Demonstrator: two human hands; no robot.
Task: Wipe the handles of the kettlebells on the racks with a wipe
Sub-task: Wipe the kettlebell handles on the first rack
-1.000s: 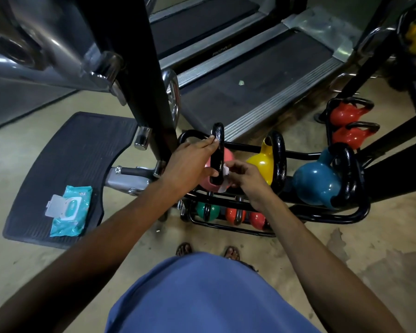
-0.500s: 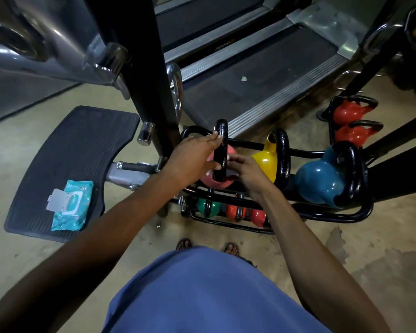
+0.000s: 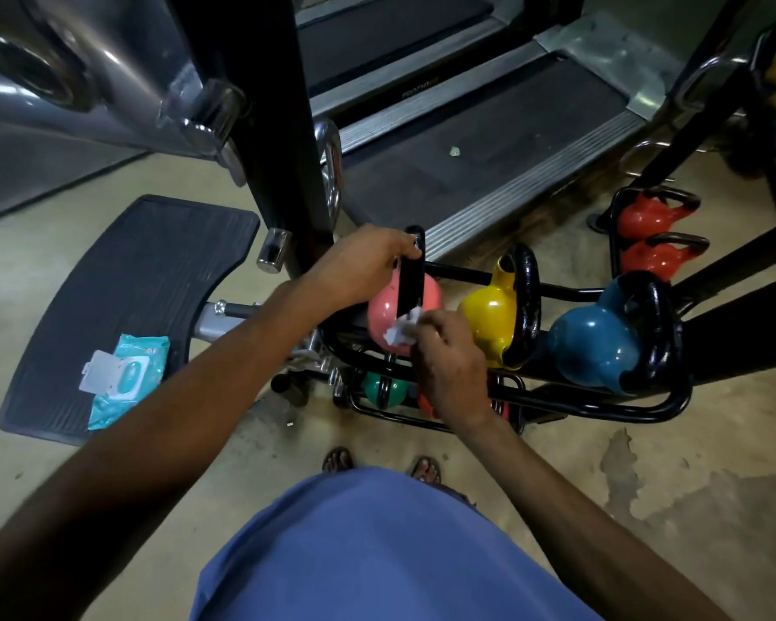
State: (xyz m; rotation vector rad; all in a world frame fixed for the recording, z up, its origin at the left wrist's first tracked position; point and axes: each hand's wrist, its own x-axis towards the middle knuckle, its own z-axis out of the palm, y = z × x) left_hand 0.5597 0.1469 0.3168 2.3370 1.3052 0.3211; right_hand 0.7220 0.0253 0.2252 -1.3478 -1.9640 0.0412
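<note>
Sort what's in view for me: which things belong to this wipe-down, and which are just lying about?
Job: wipe in right hand; pink kettlebell, handle held by left hand; yellow kettlebell; blue kettlebell; red kettlebells; rack; wipes pack.
Lying about: black mat; treadmill; scrap on its belt.

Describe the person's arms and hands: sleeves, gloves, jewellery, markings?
Left hand and right hand are bare: no gloves, and no rings or watch visible. The forearms are uncovered with no sleeves in frame, no bands and no markings. A blue top covers the torso.
</note>
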